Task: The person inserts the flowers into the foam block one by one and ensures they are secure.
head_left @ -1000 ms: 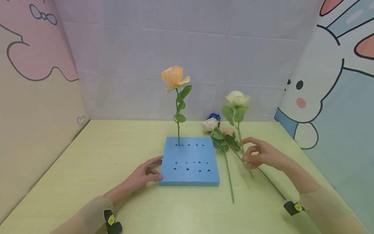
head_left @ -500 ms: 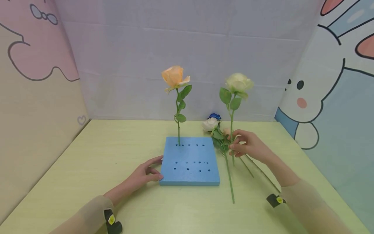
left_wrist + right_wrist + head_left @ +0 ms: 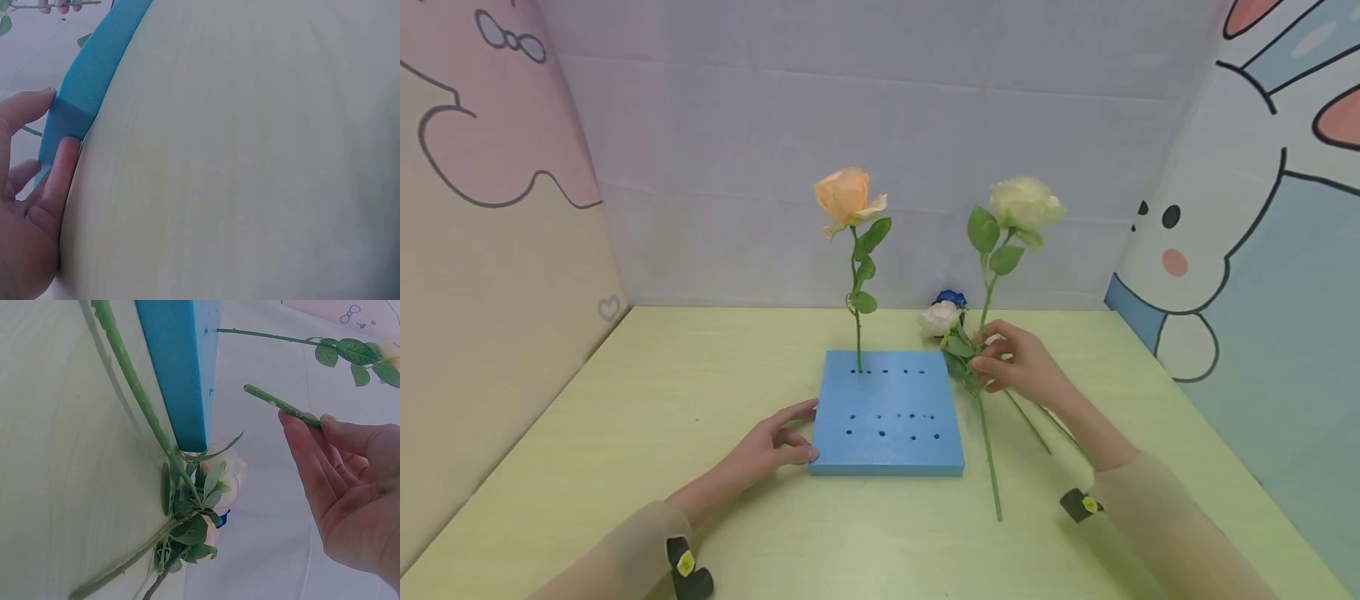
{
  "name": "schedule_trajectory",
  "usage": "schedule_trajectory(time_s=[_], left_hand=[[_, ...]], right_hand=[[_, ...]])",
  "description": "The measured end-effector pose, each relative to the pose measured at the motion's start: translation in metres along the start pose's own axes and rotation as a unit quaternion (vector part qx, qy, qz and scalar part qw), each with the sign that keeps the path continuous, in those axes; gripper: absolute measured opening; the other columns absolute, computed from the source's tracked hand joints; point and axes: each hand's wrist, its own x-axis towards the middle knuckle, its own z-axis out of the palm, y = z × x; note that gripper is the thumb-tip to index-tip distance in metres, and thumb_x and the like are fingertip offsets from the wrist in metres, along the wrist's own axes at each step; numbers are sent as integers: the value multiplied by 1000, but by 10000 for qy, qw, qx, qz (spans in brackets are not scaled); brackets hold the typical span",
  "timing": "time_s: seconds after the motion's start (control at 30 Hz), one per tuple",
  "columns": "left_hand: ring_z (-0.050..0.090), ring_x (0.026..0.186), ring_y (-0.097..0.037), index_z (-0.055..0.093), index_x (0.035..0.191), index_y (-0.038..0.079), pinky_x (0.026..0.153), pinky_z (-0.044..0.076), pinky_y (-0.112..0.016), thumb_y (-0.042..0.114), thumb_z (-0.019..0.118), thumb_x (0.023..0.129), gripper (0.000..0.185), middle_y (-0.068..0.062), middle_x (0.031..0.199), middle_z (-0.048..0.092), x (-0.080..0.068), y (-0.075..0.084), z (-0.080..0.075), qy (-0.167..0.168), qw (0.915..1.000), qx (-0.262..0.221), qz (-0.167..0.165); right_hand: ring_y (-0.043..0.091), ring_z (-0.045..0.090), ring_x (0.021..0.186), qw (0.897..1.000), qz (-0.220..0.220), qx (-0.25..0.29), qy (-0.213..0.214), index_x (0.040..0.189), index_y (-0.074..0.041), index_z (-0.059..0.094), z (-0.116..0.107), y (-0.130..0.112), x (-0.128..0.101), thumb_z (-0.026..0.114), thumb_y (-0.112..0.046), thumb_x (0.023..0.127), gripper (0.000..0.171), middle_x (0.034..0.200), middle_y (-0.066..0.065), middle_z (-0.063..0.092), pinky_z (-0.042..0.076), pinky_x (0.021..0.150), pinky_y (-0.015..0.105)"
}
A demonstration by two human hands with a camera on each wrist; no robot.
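Since 0.5 s ago I see the cream rose [image 3: 1024, 204] lifted higher & nearer the foam [image 3: 887, 412]. Tabletop [image 3: 625, 417] carries the foam w/ orange rose [image 3: 847, 196] upright in a back hole. Left hand [image 3: 771, 446], fingers straight, braces the foam corner, prob. to steady it. Right hand [image 3: 1018, 360] pinches the stem, end free above spare roses [image 3: 951, 329].

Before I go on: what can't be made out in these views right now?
- Head view: the cream rose stem's lower end, hidden behind the right hand.
- Head view: the blue flower, mostly hidden behind the white rose.
- Left wrist view: the holes in the foam block; only its edge shows beside the left hand.
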Motion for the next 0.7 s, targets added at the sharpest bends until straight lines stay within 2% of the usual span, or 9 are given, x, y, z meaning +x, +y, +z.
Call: schedule_trajectory(time_s=[0.13, 0.3, 0.7], left_hand=[[64, 101, -16, 36, 153, 19, 89, 46, -26, 27, 74, 89, 75, -15, 153, 45, 1, 0, 1, 23, 9999, 30, -108], [64, 101, -18, 36, 153, 18, 90, 46, -27, 27, 73, 89, 75, -16, 153, 45, 1, 0, 1, 4, 10000, 38, -77], [64, 99, -14, 35, 154, 17, 89, 46, -26, 27, 73, 89, 75, -17, 153, 44, 1, 0, 0, -20, 10000, 34, -39]], right_hand=[[31, 74, 77, 9998, -81, -130, 153, 112, 1, 48, 6, -2, 5, 63, -7, 95, 24, 97, 32, 70, 59, 62, 39], [42, 72, 81, 9994, -35, -243, 258, 113, -2, 50, 13, -3, 13, 63, -8, 96, 23, 95, 27, 71, 59, 60, 39], [36, 70, 72, 9970, -298, -520, 481, 115, -3, 48, 23, -5, 25, 63, -8, 96, 25, 89, 24, 69, 58, 60, 47]])
